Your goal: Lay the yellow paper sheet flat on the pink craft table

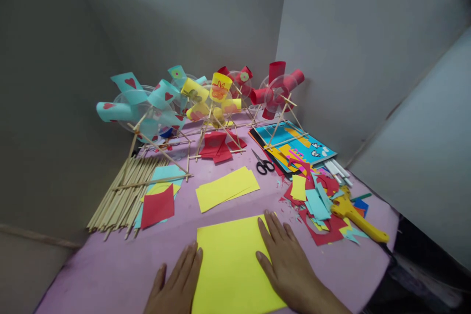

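A large yellow sheet of paper (230, 265) lies flat at the front of the pink table, its near edge running out of view. My left hand (176, 279) rests flat at the sheet's left edge, fingers stretched out. Across the right edge of the paper lies my right hand (285, 260), palm down with fingers extended. Neither hand grasps anything. Beyond the sheet are overlapping yellow paper strips (228, 189). Black-handled scissors (263, 163) lie behind them to the right.
Paper pinwheels on stick frames, blue (147, 103), yellow (213, 95) and red (277, 91), stand at the back. Wooden sticks (121, 191) and a red paper piece (158, 206) lie left. Right are paper scraps (318, 203), a yellow glue gun (358, 216) and a blue booklet (294, 140).
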Demonstrator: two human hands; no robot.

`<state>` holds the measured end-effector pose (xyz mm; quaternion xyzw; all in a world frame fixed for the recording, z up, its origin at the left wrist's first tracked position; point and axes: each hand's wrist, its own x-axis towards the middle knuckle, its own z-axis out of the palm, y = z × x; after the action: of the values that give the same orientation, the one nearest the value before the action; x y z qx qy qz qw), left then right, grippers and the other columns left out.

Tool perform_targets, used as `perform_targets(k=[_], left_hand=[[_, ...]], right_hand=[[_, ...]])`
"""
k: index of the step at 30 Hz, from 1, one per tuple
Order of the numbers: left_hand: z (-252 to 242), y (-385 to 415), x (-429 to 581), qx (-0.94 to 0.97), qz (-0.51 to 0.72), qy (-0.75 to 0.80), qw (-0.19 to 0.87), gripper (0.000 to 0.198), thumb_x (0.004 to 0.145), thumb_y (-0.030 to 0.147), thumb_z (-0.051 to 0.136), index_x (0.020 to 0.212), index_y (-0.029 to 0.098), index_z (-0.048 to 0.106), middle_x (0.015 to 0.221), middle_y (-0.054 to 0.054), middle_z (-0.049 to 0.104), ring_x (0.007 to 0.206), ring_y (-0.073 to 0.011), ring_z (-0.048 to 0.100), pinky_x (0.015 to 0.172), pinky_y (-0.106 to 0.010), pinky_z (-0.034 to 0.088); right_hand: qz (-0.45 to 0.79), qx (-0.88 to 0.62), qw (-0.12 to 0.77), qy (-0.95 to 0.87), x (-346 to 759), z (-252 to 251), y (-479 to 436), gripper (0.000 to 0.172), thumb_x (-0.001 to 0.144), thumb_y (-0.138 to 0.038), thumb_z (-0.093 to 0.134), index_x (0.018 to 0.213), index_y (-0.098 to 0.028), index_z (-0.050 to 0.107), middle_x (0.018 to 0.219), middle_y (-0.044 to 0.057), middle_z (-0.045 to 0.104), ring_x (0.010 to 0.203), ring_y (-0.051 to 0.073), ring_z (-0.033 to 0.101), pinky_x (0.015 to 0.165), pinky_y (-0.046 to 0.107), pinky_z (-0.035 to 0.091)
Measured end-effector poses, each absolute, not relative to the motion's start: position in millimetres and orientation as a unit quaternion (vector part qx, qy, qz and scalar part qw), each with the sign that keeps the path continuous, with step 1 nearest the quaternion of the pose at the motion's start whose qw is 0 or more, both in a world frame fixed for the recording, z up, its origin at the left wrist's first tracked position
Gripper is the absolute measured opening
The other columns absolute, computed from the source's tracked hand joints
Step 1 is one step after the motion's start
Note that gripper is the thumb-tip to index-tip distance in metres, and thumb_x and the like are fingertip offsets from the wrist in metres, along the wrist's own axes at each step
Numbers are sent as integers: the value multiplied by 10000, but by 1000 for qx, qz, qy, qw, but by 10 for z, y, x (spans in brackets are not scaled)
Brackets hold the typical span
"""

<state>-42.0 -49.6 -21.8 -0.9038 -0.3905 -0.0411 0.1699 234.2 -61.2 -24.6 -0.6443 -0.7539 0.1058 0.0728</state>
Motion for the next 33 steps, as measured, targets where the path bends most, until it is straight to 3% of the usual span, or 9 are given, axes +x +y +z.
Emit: perform_targets(k=[3, 6, 9, 12, 16, 19, 22, 28, 33], left_hand=[[-105, -415, -249, -896, -54, -399, 190, 685, 850, 574, 360, 1339, 96, 402, 1351, -150, 476, 1170, -319, 540, 858, -526, 410], [-125, -342, 88, -884, -121, -396, 220, 683, 897, 335, 383, 1432, 57, 62, 1341, -154, 491, 1167, -253, 550, 881, -447, 402], [-242, -310, 310, -879, -138, -419, 180, 779, 888, 388, 393, 1431, 73, -69, 1345, -158, 496, 1190, -262, 527, 896, -435, 391], [-337, -315, 343, -876, -143, -436, 150, 815, 873, 443, 405, 1434, 94, -72, 1366, -161, 481, 1224, -290, 489, 920, -469, 366], [-414, -326, 288, -875, -137, -443, 139, 775, 871, 335, 405, 1434, 92, -70, 1374, -174, 474, 1237, -295, 471, 929, -492, 351], [-489, -333, 251, -881, -115, -446, 110, 726, 862, 254, 388, 1445, 132, -26, 1416, -160, 427, 1292, -272, 403, 965, -475, 334], [-526, -340, 236, -883, -111, -447, 94, 669, 871, 272, 390, 1452, 162, 76, 1433, -135, 415, 1325, -258, 351, 1012, -465, 301], [-398, -321, 290, -879, -125, -437, 145, 506, 862, 253, 393, 1337, 82, 412, 1381, -151, 477, 1237, -271, 473, 927, -476, 383], [-345, -320, 313, -875, -137, -437, 158, 510, 873, 281, 398, 1326, 46, 410, 1396, -157, 443, 1242, -272, 471, 928, -477, 394]], right_hand=[[108, -645, 73, -753, 2329, -251, -618, 577, 928, -399, 331, 1431, -128, 244, 1495, 150, 148, 1373, 311, 139, 1070, 547, 279], [92, -644, 78, -756, 2336, -281, -616, 574, 935, -408, 316, 1432, -132, 237, 1496, 146, 152, 1375, 311, 138, 1063, 556, 289], [81, -635, 83, -764, 2372, -306, -611, 583, 939, -431, 305, 1434, -133, 228, 1495, 145, 149, 1376, 307, 143, 1054, 560, 304], [80, -647, 74, -755, 2330, -271, -611, 562, 937, -400, 322, 1422, -124, 264, 1486, 157, 168, 1369, 320, 163, 1047, 591, 291], [103, -638, 101, -756, 1945, -175, -625, 573, 932, -374, 341, 1438, -141, 211, 1492, 149, 111, 1369, 330, 103, 1047, 619, 249], [139, -580, 187, -781, 1578, -195, -640, 773, 899, -427, 427, 1451, -168, -48, 1505, 111, 26, 1376, 281, 43, 1067, 508, 306], [155, -521, 218, -810, 1451, -331, -661, 890, 854, -530, 468, 1447, -180, -97, 1514, 100, 11, 1379, 273, 43, 1083, 461, 294], [96, -554, 201, -802, 1862, -496, -792, 866, 868, -557, 425, 1455, -172, -83, 1516, 119, 79, 1379, 283, 68, 1075, 476, 300], [72, -604, 167, -776, 2180, -424, -924, 849, 903, -547, 338, 1430, -145, -192, 1506, 185, 121, 1368, 314, 101, 1029, 531, 353]])
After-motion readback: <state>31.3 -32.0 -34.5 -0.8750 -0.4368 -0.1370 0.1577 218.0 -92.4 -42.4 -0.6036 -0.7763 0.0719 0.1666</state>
